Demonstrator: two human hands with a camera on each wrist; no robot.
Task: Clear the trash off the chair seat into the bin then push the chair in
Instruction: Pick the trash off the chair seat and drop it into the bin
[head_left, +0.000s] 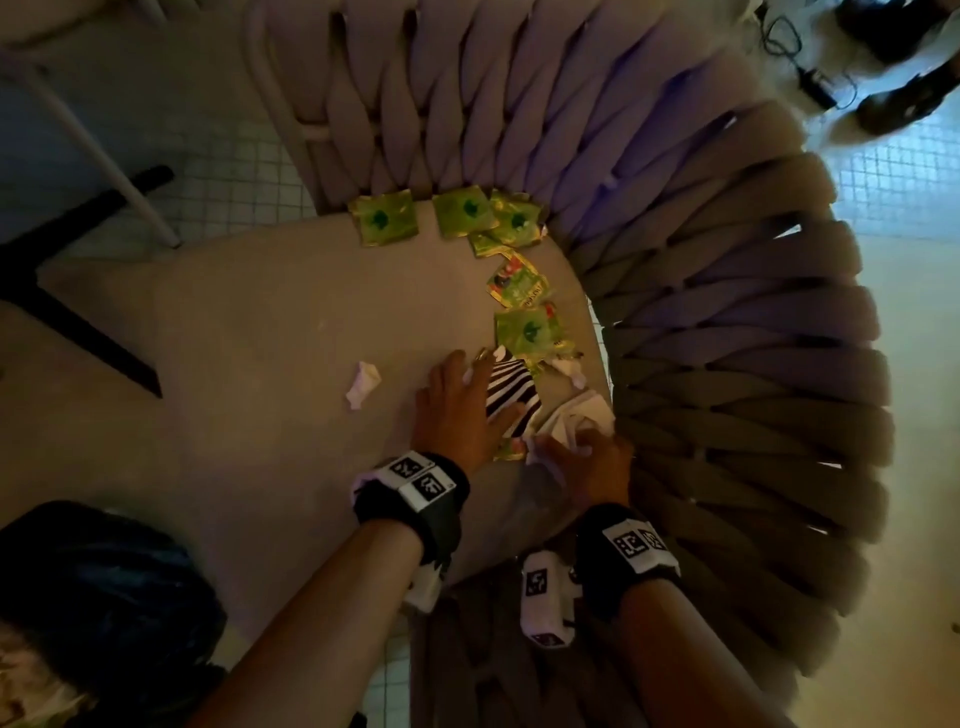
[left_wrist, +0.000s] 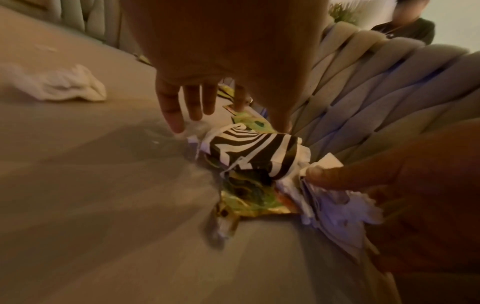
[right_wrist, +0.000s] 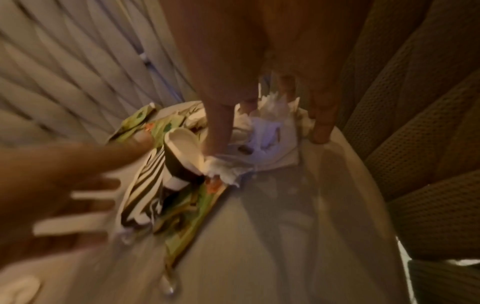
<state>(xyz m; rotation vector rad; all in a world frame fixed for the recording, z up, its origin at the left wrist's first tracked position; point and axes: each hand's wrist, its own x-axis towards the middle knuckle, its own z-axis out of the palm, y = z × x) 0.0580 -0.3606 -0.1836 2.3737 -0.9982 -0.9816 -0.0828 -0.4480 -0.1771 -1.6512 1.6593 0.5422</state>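
Trash lies along the back and right side of the beige chair seat (head_left: 260, 338). My left hand (head_left: 462, 410) rests flat, fingers spread, on a crushed zebra-striped paper cup (head_left: 511, 389) that sits on a green wrapper (left_wrist: 249, 197). Just right of it, my right hand (head_left: 587, 457) curls its thumb and fingers round a crumpled white tissue (head_left: 576, 421) at the seat's right edge. The right wrist view shows the thumb (right_wrist: 215, 139) pressing into that tissue (right_wrist: 265, 139) beside the cup (right_wrist: 145, 195). Several green wrappers (head_left: 384, 223) line the backrest. Another loose tissue (head_left: 363, 382) lies left of my hands.
A bin with a dark liner (head_left: 104, 597) stands at the lower left beside the seat. The woven backrest (head_left: 727, 312) wraps the far and right sides. A black table base (head_left: 78, 291) and a white leg (head_left: 93, 150) stand on the tiled floor at left. Someone's shoes (head_left: 893, 104) show top right.
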